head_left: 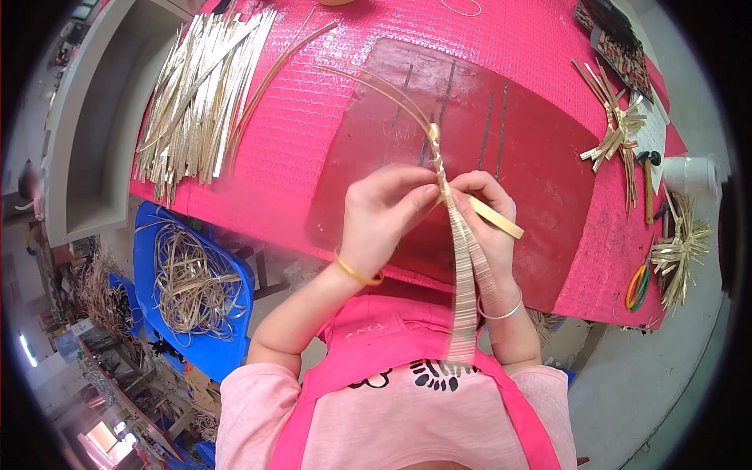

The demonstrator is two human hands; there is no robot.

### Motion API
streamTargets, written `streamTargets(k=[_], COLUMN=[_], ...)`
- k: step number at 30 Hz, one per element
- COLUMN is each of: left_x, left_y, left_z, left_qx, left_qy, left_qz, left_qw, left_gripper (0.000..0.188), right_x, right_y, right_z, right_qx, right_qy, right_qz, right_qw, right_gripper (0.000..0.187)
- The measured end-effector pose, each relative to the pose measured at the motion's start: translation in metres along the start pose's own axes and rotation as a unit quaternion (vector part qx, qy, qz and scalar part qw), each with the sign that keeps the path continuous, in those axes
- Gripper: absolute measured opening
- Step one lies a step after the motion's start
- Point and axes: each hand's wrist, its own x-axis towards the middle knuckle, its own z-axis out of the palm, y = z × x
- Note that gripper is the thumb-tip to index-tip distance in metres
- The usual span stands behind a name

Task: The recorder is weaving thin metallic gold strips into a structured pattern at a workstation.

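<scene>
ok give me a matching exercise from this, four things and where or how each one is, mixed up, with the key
1. woven band
2. pale yellow strip
3. blue tub
4. yellow wristband

A. in the right hand
B. around the left wrist
C. hanging in front of the pink apron
D. holding tangled strips

Pairs: 1-C, 2-A, 3-D, 4-B

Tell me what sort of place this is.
Likely a craft workshop: a gold band is pinched in the left hand, a pile of metallic strips lies on a pink-covered table, and a blue bin holds a tangle of thin strips.
</scene>
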Motion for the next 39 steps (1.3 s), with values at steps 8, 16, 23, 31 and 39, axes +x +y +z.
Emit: streamTargets(k=[8,16,23,31,39], left_x=[-0.011,-0.01,-0.009,-0.001,0.02], left_y=[-0.004,-0.007,-0.011,-0.007,-0.038], left_z=[-0.013,0.012,0.006,0.034,0.034], left_qx=[0.033,-0.454,-0.349,-0.236,0.249], left_qy=[-0.027,0.076,0.137,-0.039,-0.059], left_qz=[0.023,-0.128,-0.077,-0.049,0.183], left_qw=[0.999,0.879,0.924,0.97,0.949], left_gripper=[0.016,0.014,0.016,0.014,0.018], right_x=[0.004,0.012,0.024,0.03,0.033], right_y=[-0.016,0.007,-0.024,-0.07,-0.035], right_z=[0.011,0.017,-0.05,-0.05,-0.067], right_qx=[-0.279,0.178,-0.367,-0.491,-0.138], right_qy=[-0.004,0.145,-0.223,-0.159,-0.015], right_qz=[-0.174,-0.011,0.065,-0.162,0.076], right_qw=[0.945,0.973,0.901,0.841,0.987], right_gripper=[0.007,0.011,0.029,0.032,0.016])
